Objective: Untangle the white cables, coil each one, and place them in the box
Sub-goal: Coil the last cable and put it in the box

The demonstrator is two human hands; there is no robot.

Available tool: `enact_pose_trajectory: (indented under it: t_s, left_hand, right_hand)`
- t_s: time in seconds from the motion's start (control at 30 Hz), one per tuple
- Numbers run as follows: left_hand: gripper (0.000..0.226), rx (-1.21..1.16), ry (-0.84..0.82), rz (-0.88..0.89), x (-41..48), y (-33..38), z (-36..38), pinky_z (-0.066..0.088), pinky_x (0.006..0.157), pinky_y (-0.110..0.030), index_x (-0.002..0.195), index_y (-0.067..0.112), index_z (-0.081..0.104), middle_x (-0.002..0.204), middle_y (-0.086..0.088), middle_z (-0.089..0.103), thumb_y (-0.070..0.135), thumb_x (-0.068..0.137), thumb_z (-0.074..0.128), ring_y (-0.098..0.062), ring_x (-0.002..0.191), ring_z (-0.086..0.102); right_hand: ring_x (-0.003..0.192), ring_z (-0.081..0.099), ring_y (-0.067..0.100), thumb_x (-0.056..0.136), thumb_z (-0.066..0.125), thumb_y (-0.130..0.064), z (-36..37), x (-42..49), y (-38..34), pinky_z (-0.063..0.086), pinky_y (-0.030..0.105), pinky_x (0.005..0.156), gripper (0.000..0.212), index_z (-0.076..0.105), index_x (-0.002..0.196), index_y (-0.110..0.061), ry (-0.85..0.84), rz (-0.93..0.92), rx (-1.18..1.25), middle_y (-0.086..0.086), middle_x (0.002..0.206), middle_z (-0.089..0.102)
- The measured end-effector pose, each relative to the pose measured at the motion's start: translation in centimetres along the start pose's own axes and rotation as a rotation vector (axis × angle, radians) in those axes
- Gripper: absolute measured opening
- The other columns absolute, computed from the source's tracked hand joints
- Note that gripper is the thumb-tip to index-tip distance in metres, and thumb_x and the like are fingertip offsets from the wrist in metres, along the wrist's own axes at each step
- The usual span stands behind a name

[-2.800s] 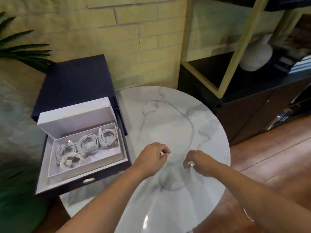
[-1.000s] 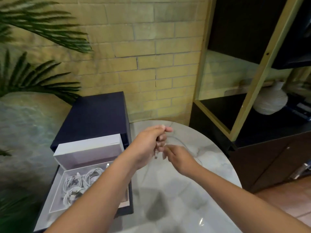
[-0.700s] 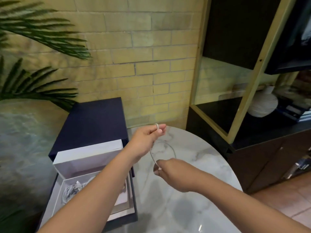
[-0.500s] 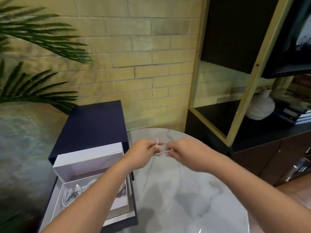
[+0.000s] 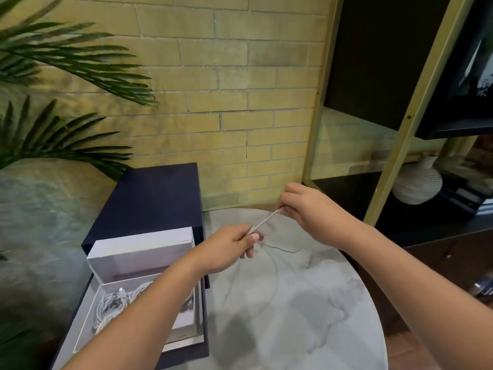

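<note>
The cable (image 5: 264, 221) runs taut from the pinching left hand (image 5: 226, 247) up-right to the pinching right hand (image 5: 306, 206); the box (image 5: 138, 252) lies nearer the left

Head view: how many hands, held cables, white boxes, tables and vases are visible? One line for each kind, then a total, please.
2 hands: left hand, right hand
1 white cable, pinched between them
1 white box
1 marble table
1 white vase
Total: 6
The coiled cables in the box are partly hidden, so not counted.
</note>
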State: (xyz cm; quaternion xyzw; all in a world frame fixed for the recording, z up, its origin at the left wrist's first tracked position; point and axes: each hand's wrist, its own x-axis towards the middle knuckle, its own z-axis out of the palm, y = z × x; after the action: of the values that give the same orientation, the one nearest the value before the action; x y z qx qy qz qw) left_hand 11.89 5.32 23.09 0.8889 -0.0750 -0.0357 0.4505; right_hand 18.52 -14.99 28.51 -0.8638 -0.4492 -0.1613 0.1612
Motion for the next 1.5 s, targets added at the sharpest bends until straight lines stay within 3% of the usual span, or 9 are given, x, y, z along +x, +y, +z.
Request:
enact_pose_trajectory:
  t_s: [0.27,0.4,0.57,0.73,0.93,1.03,1.13,1.37,1.5]
  left_hand:
    - [0.028,-0.233,-0.018,-0.002,-0.3,2.0,-0.6,0.038,0.055,-0.013,0.106,0.018,0.062,0.072,0.004,0.062,0.025,0.104,0.035,-0.003,0.055,0.048]
    - [0.027,-0.289,0.029,-0.020,-0.5,2.1,-1.6,0.029,0.052,-0.021,0.119,0.019,0.058,0.067,0.010,0.062,0.024,0.104,0.037,-0.004,0.054,0.043]
    - [0.028,-0.324,0.050,-0.053,-0.7,2.1,-2.7,0.021,0.054,-0.026,0.114,0.019,0.064,0.059,0.011,0.045,0.030,0.103,0.040,-0.006,0.053,0.033]
    - [0.043,-0.373,0.062,-0.020,-0.9,2.6,-3.0,0.019,0.059,-0.030,0.073,0.034,0.071,0.070,-0.005,0.043,0.034,0.102,0.039,-0.013,0.058,0.027]
    - [0.044,-0.509,0.078,0.085,-0.7,4.5,-2.5,0.019,0.061,-0.033,0.069,0.015,0.060,0.056,0.006,0.036,0.034,0.102,0.037,-0.014,0.054,0.025]
    - [0.042,-0.633,0.117,0.128,-0.6,6.0,-2.4,0.022,0.060,-0.031,0.083,0.000,0.056,0.055,0.006,0.038,0.024,0.105,0.031,-0.014,0.056,0.025]
    - [0.034,-0.796,0.130,0.151,-0.1,7.5,-2.4,0.025,0.057,-0.025,0.118,0.004,0.057,0.059,0.004,0.035,0.019,0.104,0.029,-0.012,0.055,0.027]
    - [0.037,-0.902,0.334,0.093,2.3,7.7,-2.2,0.036,0.061,-0.020,0.137,0.002,0.042,0.072,0.003,0.059,0.004,0.103,0.029,-0.008,0.058,0.040]
    - [0.040,-0.742,0.404,0.056,3.2,6.5,-1.9,0.046,0.066,-0.016,0.144,0.005,0.033,0.092,0.004,0.069,0.006,0.104,0.029,-0.007,0.064,0.052]
  right_hand:
    - [0.082,0.047,0.013,0.097,0.049,-0.016,-1.1,0.5,0.3,0.046,0.037,0.072,0.012,0.061,0.098,-0.012,0.054,0.003,0.023,-0.003,0.090,0.052]
    - [0.088,0.053,0.012,0.097,0.049,-0.015,-2.1,0.1,1.3,0.046,0.028,0.077,0.016,0.055,0.112,-0.015,0.044,0.179,0.092,-0.003,0.100,0.057]
    - [0.087,0.052,0.015,0.093,0.054,-0.005,-2.4,0.1,2.4,0.044,0.024,0.078,0.012,0.060,0.101,-0.012,0.002,0.141,0.075,-0.002,0.097,0.056]
    - [0.080,0.052,0.010,0.092,0.057,-0.011,-3.0,0.7,2.6,0.042,0.021,0.070,0.006,0.063,0.094,-0.012,0.146,0.235,0.244,-0.002,0.086,0.058]
    - [0.060,0.047,0.015,0.096,0.051,-0.033,-1.8,2.2,3.2,0.042,0.036,0.057,0.017,0.055,0.092,-0.017,0.249,0.416,0.242,0.000,0.069,0.056]
    - [0.058,0.045,0.014,0.097,0.049,-0.033,0.0,2.2,3.2,0.035,0.033,0.055,0.020,0.054,0.085,-0.017,0.211,0.489,0.293,-0.003,0.063,0.053]
    - [0.072,0.057,0.020,0.099,0.045,-0.032,2.7,1.8,2.1,0.045,0.033,0.065,0.023,0.057,0.080,-0.027,0.076,0.493,0.369,-0.005,0.076,0.062]
    - [0.098,0.061,0.027,0.101,0.039,-0.033,6.4,0.6,-3.0,0.047,0.036,0.081,0.029,0.060,0.112,-0.016,-0.149,0.373,0.333,0.006,0.105,0.069]
    - [0.105,0.059,0.030,0.103,0.036,-0.031,5.4,0.8,-4.8,0.048,0.038,0.083,0.031,0.053,0.120,-0.010,-0.251,0.326,0.241,0.011,0.114,0.065]
